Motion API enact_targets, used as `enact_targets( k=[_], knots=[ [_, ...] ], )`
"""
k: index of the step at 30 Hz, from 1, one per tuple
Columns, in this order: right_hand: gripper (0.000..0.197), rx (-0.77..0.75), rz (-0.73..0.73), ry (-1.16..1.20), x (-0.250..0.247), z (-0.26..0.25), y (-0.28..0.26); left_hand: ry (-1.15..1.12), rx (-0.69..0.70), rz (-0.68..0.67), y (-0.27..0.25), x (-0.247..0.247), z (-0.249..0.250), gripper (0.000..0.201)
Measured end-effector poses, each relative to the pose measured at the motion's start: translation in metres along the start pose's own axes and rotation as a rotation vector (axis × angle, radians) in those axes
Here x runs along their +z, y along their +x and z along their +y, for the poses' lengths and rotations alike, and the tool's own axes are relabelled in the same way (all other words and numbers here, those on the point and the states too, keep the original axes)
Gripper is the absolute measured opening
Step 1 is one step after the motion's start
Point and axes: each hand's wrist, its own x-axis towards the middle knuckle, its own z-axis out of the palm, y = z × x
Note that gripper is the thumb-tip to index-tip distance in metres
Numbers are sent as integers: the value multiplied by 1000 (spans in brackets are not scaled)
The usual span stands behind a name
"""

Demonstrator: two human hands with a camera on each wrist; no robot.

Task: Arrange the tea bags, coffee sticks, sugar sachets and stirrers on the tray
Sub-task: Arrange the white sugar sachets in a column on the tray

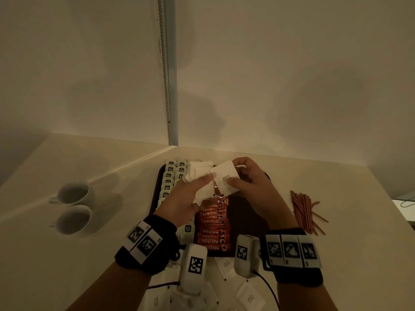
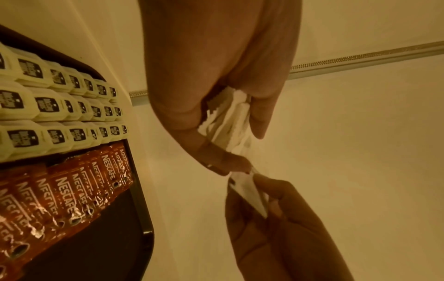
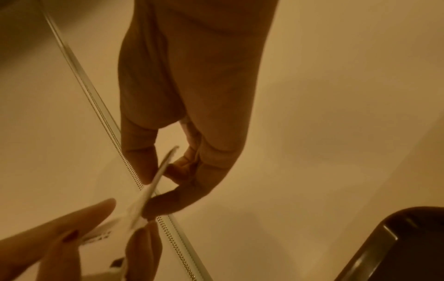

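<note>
Head view — left hand [image 1: 189, 196] grips stacked sugar sachets [image 1: 202, 176], right hand [image 1: 249, 182] pinches one sachet [image 1: 225, 177].

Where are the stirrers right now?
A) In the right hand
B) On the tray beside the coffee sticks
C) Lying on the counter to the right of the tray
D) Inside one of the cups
C: the stirrers lie in a loose pile on the counter, right of the tray, while the left hand and the right hand both hold sugar sachets.
</note>
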Motion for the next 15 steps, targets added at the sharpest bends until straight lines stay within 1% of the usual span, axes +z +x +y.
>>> enact_targets(
  k=[2, 3, 4, 7, 9, 11, 12, 15],
  knots=[
    [38, -6, -14, 49, 1, 0, -1, 3, 17, 0, 0, 0, -2, 25],
    [43, -9, -10, 71, 3, 1, 0, 17, 30, 16, 0, 1, -2, 25],
    [44, -10, 6, 86, 4, 3, 0, 48, 55, 49, 1, 1, -3, 26],
    [26, -17, 53, 58, 5, 9, 1, 188, 162, 183, 5, 0, -5, 40],
    [19, -2, 54, 87, 5, 16, 1, 272, 220, 243, 8, -2, -6, 48],
    [16, 14, 40, 125, 5, 23, 0, 328, 243, 237, 9, -4, -7, 48],
    [16, 19, 33, 127, 6, 26, 0, 334, 231, 223, 11, -5, -8, 46],
    [18, 42, 39, 116, -1, 35, 8, 213, 145, 150, 14, -8, -7, 32]
  ],
)
